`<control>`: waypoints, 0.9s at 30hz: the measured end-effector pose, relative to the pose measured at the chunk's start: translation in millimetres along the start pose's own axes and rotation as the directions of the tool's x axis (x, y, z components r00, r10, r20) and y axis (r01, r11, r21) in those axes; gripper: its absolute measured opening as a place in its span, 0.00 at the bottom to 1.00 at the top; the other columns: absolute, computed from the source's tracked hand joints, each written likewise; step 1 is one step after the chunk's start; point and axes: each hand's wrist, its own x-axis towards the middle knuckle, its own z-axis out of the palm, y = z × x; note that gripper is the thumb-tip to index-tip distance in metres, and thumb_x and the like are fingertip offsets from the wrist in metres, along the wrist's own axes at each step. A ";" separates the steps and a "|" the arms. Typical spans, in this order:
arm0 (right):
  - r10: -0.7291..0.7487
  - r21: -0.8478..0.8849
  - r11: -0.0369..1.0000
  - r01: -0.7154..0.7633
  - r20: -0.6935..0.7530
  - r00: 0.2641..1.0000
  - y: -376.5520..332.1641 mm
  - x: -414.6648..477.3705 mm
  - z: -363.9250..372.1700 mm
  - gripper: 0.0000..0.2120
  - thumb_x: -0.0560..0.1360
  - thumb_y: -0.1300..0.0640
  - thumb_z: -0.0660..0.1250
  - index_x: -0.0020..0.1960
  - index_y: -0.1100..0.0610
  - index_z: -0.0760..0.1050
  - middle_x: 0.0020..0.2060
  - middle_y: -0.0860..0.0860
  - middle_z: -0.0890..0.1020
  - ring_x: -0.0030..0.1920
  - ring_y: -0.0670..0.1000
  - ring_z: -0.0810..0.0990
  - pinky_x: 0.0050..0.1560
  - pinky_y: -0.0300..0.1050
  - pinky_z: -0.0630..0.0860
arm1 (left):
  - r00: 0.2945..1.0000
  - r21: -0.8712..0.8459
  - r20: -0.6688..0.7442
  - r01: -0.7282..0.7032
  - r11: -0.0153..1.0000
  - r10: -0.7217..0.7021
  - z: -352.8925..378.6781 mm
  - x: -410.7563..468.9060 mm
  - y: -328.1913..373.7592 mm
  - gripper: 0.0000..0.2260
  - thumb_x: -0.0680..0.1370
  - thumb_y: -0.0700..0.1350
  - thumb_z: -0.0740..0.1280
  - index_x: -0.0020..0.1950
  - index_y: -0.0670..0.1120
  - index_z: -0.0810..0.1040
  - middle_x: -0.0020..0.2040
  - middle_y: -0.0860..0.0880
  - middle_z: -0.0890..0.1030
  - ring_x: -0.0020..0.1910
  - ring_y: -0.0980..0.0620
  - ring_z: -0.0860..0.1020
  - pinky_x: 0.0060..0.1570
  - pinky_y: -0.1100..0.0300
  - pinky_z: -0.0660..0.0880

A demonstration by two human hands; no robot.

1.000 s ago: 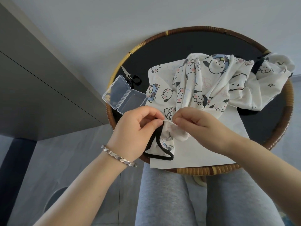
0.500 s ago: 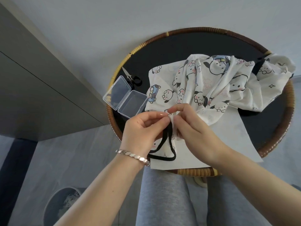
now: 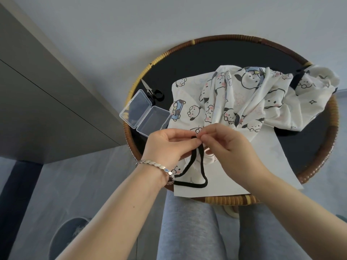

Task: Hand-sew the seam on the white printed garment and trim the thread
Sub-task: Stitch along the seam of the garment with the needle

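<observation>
Clear plastic case (image 3: 144, 113), lid open, on the round tray table's (image 3: 317, 166) left rim; small scissors (image 3: 153, 91) just behind it. Left hand (image 3: 169, 145), bracelet (image 3: 155, 165) at the wrist, thumb and fingers curled, pinching the near edge of the white printed garment (image 3: 253, 98) where its black strap (image 3: 195, 177) loops down. Right hand (image 3: 229, 145), fingertips pinched shut on the same spot, touching the left's; a needle cannot be made out. The garment is heaped across the table's middle and right, over a white sheet (image 3: 262, 156).
</observation>
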 end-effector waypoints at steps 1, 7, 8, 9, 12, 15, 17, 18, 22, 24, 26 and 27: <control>-0.004 0.003 1.000 0.004 -0.013 1.000 0.5 -0.5 1.7 0.12 0.76 0.61 0.62 0.40 0.46 0.75 0.32 0.40 0.80 0.36 0.39 0.77 0.43 0.38 0.74 | 1.000 0.019 -0.006 -0.008 1.000 0.008 -0.3 0.5 0.4 0.06 0.67 0.34 0.73 0.40 0.44 0.82 0.38 0.45 0.84 0.39 0.51 0.83 0.43 0.62 0.80; -0.055 0.024 0.998 0.061 -0.192 0.980 -6.8 -2.8 16.7 0.14 0.77 0.61 0.60 0.39 0.44 0.72 0.42 0.43 0.77 0.44 0.37 0.74 0.46 0.25 0.67 | 0.976 0.361 -0.073 -0.164 0.918 0.203 1.5 3.3 -0.4 0.03 0.68 0.41 0.74 0.37 0.48 0.82 0.35 0.50 0.83 0.36 0.56 0.81 0.41 0.66 0.78; -0.032 0.084 0.995 0.054 -0.244 0.969 -10.7 -0.8 18.1 0.13 0.78 0.60 0.59 0.39 0.45 0.72 0.43 0.43 0.78 0.43 0.35 0.74 0.45 0.24 0.67 | 0.967 0.417 -0.087 -0.183 0.890 0.239 1.3 4.2 -0.9 0.03 0.68 0.43 0.73 0.37 0.50 0.81 0.34 0.53 0.82 0.35 0.58 0.80 0.40 0.69 0.76; -0.003 0.167 0.985 0.053 -0.288 0.958 -14.3 2.1 18.8 0.12 0.78 0.60 0.58 0.40 0.47 0.72 0.43 0.42 0.79 0.43 0.33 0.74 0.45 0.23 0.67 | 0.958 0.467 -0.097 -0.196 0.862 0.270 0.8 5.7 -1.7 0.04 0.69 0.43 0.72 0.36 0.51 0.80 0.34 0.55 0.81 0.34 0.61 0.78 0.38 0.72 0.74; 0.026 0.379 0.919 0.108 -0.333 0.943 -22.1 11.5 19.1 0.11 0.80 0.60 0.54 0.41 0.50 0.70 0.35 0.45 0.82 0.44 0.41 0.80 0.55 0.35 0.72 | 0.938 0.553 -0.122 -0.208 0.807 0.325 -3.5 8.0 -2.9 0.08 0.71 0.44 0.70 0.34 0.53 0.75 0.33 0.59 0.77 0.31 0.67 0.75 0.33 0.78 0.69; -0.012 0.386 0.913 0.129 -0.291 0.957 -23.5 12.6 14.3 0.11 0.80 0.62 0.54 0.42 0.52 0.69 0.24 0.45 0.74 0.28 0.45 0.75 0.42 0.44 0.77 | 0.924 0.599 -0.132 -0.213 0.772 0.358 -11.1 10.5 -3.7 0.05 0.72 0.43 0.69 0.37 0.50 0.75 0.34 0.60 0.75 0.31 0.65 0.74 0.33 0.80 0.67; -0.046 0.246 0.962 0.121 -0.290 0.956 -21.1 11.3 7.5 0.11 0.80 0.62 0.55 0.43 0.51 0.70 0.24 0.45 0.69 0.25 0.45 0.68 0.31 0.42 0.72 | 0.921 0.614 -0.120 -0.225 0.757 0.371 -17.8 12.6 -2.9 0.03 0.73 0.42 0.68 0.41 0.48 0.76 0.35 0.58 0.76 0.34 0.64 0.74 0.34 0.80 0.68; -0.068 0.150 0.982 0.116 -0.294 0.953 -19.7 10.9 3.7 0.11 0.80 0.62 0.55 0.43 0.49 0.71 0.25 0.48 0.69 0.26 0.48 0.67 0.30 0.43 0.69 | 0.923 0.611 -0.106 -0.232 0.757 0.369 -20.7 13.1 -1.8 0.03 0.73 0.41 0.68 0.41 0.48 0.76 0.36 0.58 0.76 0.35 0.64 0.74 0.34 0.81 0.68; -0.107 -0.116 0.990 0.080 -0.255 0.961 -16.4 7.4 -9.4 0.14 0.79 0.60 0.55 0.45 0.42 0.69 0.32 0.62 0.73 0.33 0.60 0.70 0.31 0.49 0.69 | 0.937 0.583 -0.025 -0.269 0.766 0.348 -26.6 8.6 2.3 0.05 0.73 0.41 0.68 0.40 0.51 0.75 0.37 0.58 0.77 0.36 0.64 0.75 0.36 0.80 0.69; -0.095 -0.189 0.980 0.067 -0.142 0.985 -15.3 4.3 -11.8 0.13 0.78 0.60 0.56 0.45 0.42 0.70 0.30 0.52 0.77 0.30 0.54 0.71 0.29 0.41 0.69 | 0.933 0.574 0.016 -0.303 0.761 0.360 -26.5 5.8 3.9 0.08 0.74 0.40 0.67 0.39 0.53 0.74 0.37 0.57 0.77 0.34 0.65 0.76 0.35 0.79 0.69; -0.059 -0.256 0.965 0.055 -0.006 0.998 -15.3 0.0 -9.5 0.12 0.77 0.60 0.58 0.44 0.42 0.72 0.30 0.46 0.80 0.28 0.50 0.74 0.29 0.37 0.70 | 0.927 0.543 0.042 -0.333 0.771 0.371 -26.3 4.6 5.2 0.08 0.74 0.40 0.67 0.40 0.54 0.74 0.38 0.56 0.79 0.35 0.67 0.76 0.36 0.78 0.70; -0.044 -0.269 0.962 0.052 0.036 0.998 -15.7 -2.3 -7.4 0.12 0.76 0.59 0.60 0.43 0.42 0.73 0.30 0.44 0.80 0.29 0.48 0.76 0.31 0.37 0.72 | 0.927 0.524 0.047 -0.339 0.782 0.371 -26.3 4.1 5.9 0.08 0.74 0.40 0.68 0.41 0.54 0.75 0.39 0.55 0.80 0.35 0.66 0.77 0.37 0.77 0.71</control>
